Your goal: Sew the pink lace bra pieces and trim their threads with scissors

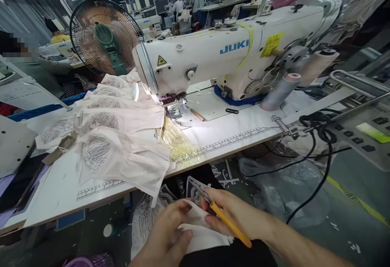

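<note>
Below the table's front edge, my left hand (166,234) pinches a small piece of pale pink fabric (202,234) over my lap. My right hand (236,214) grips orange-handled thread snips (224,216), the blades resting at the fabric's upper edge. Both hands are closed. A stack of pale pink lace-panelled garment pieces (118,137) lies on the white sewing table (231,133), left of the needle. The white Juki sewing machine (231,56) stands behind it, its lamp lighting the needle plate (176,110).
A standing fan (103,35) is behind the fabric stack. A thread cone (282,90) lies by the machine's right end. Black cables (317,157) hang off the table's right side. Clear plastic bags (274,186) lie on the floor. Other workers sit at machines in the background.
</note>
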The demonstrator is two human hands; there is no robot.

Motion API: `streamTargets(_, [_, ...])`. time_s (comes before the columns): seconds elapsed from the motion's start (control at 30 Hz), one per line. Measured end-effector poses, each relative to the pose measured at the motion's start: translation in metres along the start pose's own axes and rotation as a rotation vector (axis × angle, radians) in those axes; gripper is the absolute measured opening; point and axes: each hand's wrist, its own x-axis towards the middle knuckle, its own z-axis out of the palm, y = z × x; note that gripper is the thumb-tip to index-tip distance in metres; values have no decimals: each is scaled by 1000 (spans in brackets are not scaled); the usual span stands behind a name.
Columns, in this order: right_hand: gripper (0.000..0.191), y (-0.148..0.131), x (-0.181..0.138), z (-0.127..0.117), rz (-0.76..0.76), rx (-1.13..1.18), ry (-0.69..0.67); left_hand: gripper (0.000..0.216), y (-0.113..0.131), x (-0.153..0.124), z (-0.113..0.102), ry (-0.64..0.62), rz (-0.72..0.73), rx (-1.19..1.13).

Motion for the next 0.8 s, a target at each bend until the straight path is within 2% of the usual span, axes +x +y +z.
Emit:
streamTargets(0.07, [20, -3, 1, -4, -51, -146, -20, 15, 6, 8, -4, -95, -2, -32])
streamTargets(0.17, [24, -6, 1, -7, 18, -224, -58, 11, 13, 16, -7, -160, 22, -22])
streamTargets(0.27, [31, 0, 3, -7, 149, -227, -18, 12, 13, 16, -3, -113, 111, 10])
streamTargets(0.37, [34, 20, 3, -3, 232, -240, 42, 11, 6, 10, 9, -31, 197, 42])
streamTargets(0.43, [33, 34, 2, 2, 257, -215, 88, 13, 0, 6, 17, -12, 204, 42])
streamTargets(0.5, [28, 44, -1, 8, 256, -147, 127, 16, -5, 3, 22, -3, 140, 19])
streamTargets(0.6, [18, 46, -8, 12, 213, 11, 142, 12, -8, 3, 24, 92, -114, -31])
streamTargets(0.7, [29, 41, -15, 12, 124, 220, 139, 11, -7, 4, 22, 243, -363, -149])
streamTargets(0.8, [33, 41, -19, 14, 66, 388, 166, 20, -5, 5, 22, 344, -430, -262])
